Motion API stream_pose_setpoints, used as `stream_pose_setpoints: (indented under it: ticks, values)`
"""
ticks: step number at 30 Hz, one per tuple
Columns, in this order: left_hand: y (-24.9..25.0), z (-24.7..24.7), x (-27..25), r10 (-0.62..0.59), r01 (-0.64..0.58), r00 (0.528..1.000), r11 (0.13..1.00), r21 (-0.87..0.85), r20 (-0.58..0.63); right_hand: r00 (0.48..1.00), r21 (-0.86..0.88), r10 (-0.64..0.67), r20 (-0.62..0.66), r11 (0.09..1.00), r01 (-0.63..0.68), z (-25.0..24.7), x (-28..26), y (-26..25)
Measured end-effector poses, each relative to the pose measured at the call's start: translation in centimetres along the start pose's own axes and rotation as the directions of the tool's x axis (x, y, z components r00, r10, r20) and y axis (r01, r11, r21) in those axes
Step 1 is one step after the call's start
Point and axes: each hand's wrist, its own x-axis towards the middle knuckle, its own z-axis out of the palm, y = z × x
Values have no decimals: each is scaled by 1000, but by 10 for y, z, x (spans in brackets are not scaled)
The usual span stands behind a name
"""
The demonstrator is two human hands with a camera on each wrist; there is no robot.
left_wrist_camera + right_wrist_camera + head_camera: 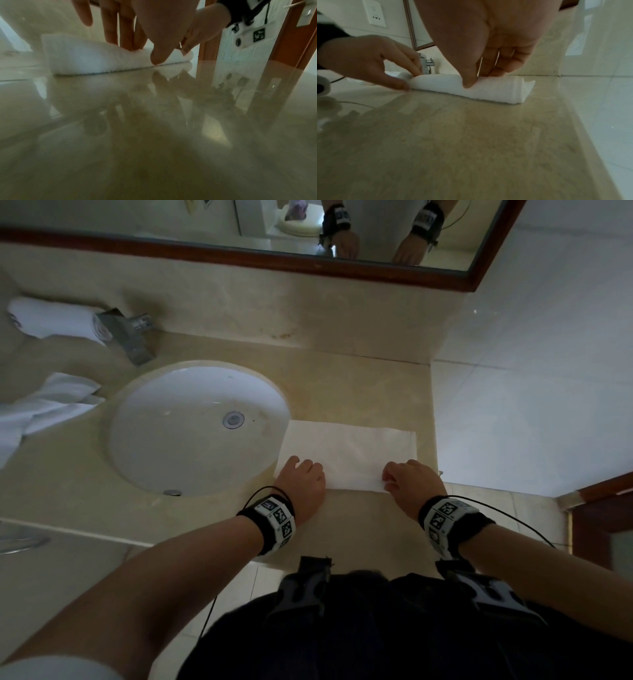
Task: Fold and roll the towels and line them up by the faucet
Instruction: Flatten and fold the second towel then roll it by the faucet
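Observation:
A white folded towel (pixel 349 451) lies flat on the counter, to the right of the sink. My left hand (pixel 301 474) pinches its near edge at the left end, and my right hand (pixel 407 477) pinches the same edge at the right end. In the left wrist view the thumb sits under the lifted edge of the towel (pixel 85 58) and the fingers (pixel 126 40) press on top. In the right wrist view the near edge of the towel (pixel 496 90) is curled up, held between thumb and fingers (pixel 498 65). One rolled towel (pixel 51 318) lies behind the faucet (pixel 126 337).
Loose white towels (pixel 44 405) are heaped at the left of the round sink (pixel 144 419). A wood-framed mirror (pixel 239 254) runs along the back wall. The counter (pixel 342 392) ends at a tiled wall (pixel 513 405) just right of the towel.

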Motion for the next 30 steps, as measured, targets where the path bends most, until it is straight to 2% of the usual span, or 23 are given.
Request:
stream_pose_setpoints:
  ticks: [5, 8, 14, 18, 22, 26, 28, 30]
  values:
    - [-4, 1, 9, -38, 40, 998, 998, -48, 43, 1000, 13, -5, -2, 1000, 5, 3, 1, 0]
    - [-7, 1, 12, -45, 61, 993, 988, -145, 112, 994, 97, 62, 87, 993, -70, -3, 6, -2]
    - [-19, -1, 29, -36, 83, 982, 964, -251, 187, 962, 151, 122, 245, 975, -162, -20, 24, 3]
    - [-17, 3, 30, -89, 140, 983, 927, -347, 160, 937, 206, 149, 317, 953, -221, -22, 33, 2]
    - [-20, 2, 34, -117, 198, 971, 884, -424, 209, 939, 208, 197, 281, 943, -260, -19, 36, 0]
    - [-24, -3, 36, -147, 223, 968, 871, -438, 202, 953, 273, 231, 198, 920, -280, -13, 31, -1]
    - [-24, -6, 37, -156, 235, 965, 871, -432, 211, 964, 278, 216, 157, 927, -253, -13, 27, -2]
    - [-24, -8, 40, -161, 249, 960, 865, -436, 228, 979, 209, 166, 118, 960, -188, -13, 22, -5]
